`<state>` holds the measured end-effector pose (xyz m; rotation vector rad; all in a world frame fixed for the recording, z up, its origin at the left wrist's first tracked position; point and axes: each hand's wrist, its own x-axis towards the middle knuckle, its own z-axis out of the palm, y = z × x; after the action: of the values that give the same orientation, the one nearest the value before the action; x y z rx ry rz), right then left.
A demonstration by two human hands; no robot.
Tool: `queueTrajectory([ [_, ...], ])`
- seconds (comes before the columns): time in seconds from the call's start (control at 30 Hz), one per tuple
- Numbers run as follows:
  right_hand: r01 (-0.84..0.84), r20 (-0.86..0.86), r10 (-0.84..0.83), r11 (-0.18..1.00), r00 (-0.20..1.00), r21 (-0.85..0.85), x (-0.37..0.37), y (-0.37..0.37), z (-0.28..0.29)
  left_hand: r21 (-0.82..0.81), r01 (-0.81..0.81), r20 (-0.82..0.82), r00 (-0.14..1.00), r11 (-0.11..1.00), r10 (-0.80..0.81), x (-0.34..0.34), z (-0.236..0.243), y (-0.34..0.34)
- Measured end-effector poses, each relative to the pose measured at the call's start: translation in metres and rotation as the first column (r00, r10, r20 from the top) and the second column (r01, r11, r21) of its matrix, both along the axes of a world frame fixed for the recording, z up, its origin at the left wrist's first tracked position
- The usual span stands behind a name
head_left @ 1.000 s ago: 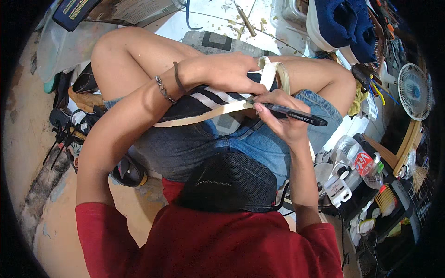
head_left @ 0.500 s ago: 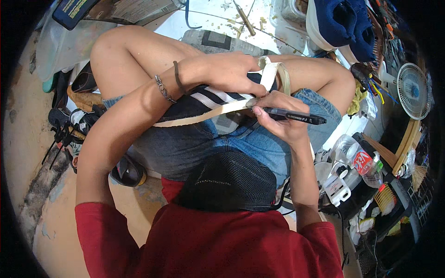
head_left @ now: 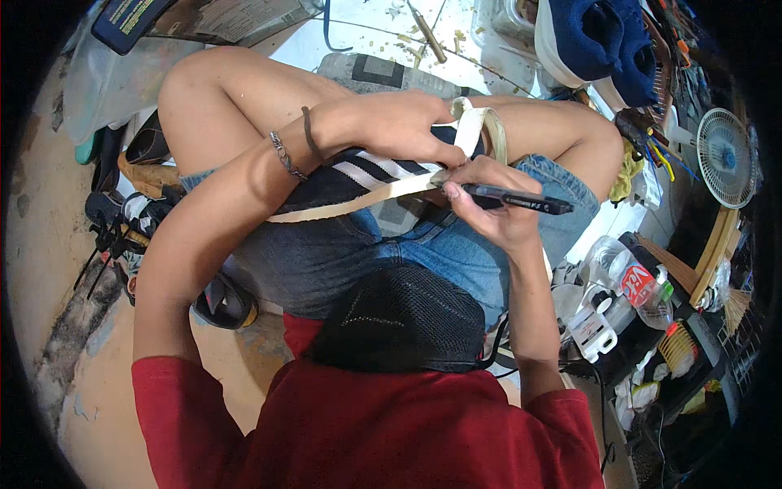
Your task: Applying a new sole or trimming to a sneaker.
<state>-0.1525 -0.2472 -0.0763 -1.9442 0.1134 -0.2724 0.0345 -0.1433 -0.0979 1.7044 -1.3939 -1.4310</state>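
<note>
A black shoe (head_left: 322,189) with white stripes lies on its side across my lap. A cream strip (head_left: 358,200) runs along its lower edge, and a loose white band (head_left: 470,134) loops up at its right end. My left hand (head_left: 403,126) is closed over the shoe's upper side, fingers near the band. In my right hand (head_left: 497,196) is a black pen (head_left: 529,201), its tip end beside the strip close to my left fingertips. The exact contact of the tip is hidden by my fingers.
Navy shoes (head_left: 590,41) with white soles stand at the far right. Scraps and a slim wooden-handled tool (head_left: 426,35) lie on the white tiles. To my right are a small fan (head_left: 725,159), a plastic bottle (head_left: 639,285) and a white container (head_left: 592,332). More footwear (head_left: 224,300) lies left.
My right hand and the pen have shifted very slightly, and the pen has rolled a little between the fingers. My left hand stays on the shoe.
</note>
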Motion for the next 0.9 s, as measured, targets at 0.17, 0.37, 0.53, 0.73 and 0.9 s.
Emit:
queueTrajectory([
  [0.17, -0.019, 0.012, 0.019, 0.999, 1.0, -0.027, 0.0, 0.001, -0.001, -0.015, 0.006, 0.024, 1.0, 1.0, -0.005, 0.0, 0.005, -0.001],
  [0.37, 0.203, -0.137, -0.152, 0.795, 0.979, 0.571, -0.013, -0.002, -0.007, -0.074, 0.033, 0.058, 0.998, 0.997, -0.029, 0.001, 0.001, 0.003],
  [0.53, 0.258, -0.122, -0.245, 0.657, 0.962, 0.709, -0.011, -0.005, -0.019, -0.027, 0.013, 0.144, 0.99, 1.0, -0.009, -0.001, 0.0, 0.007],
  [0.73, 0.293, -0.144, -0.27, 0.67, 0.952, 0.682, -0.008, -0.006, -0.021, -0.32, -0.051, 0.23, 0.965, 0.946, 0.13, 0.013, 0.014, 0.019],
  [0.9, 0.314, -0.166, -0.277, 0.668, 0.946, 0.674, -0.006, -0.007, -0.023, -0.547, -0.201, 0.228, 0.899, 0.813, 0.375, 0.0, 0.036, 0.028],
])
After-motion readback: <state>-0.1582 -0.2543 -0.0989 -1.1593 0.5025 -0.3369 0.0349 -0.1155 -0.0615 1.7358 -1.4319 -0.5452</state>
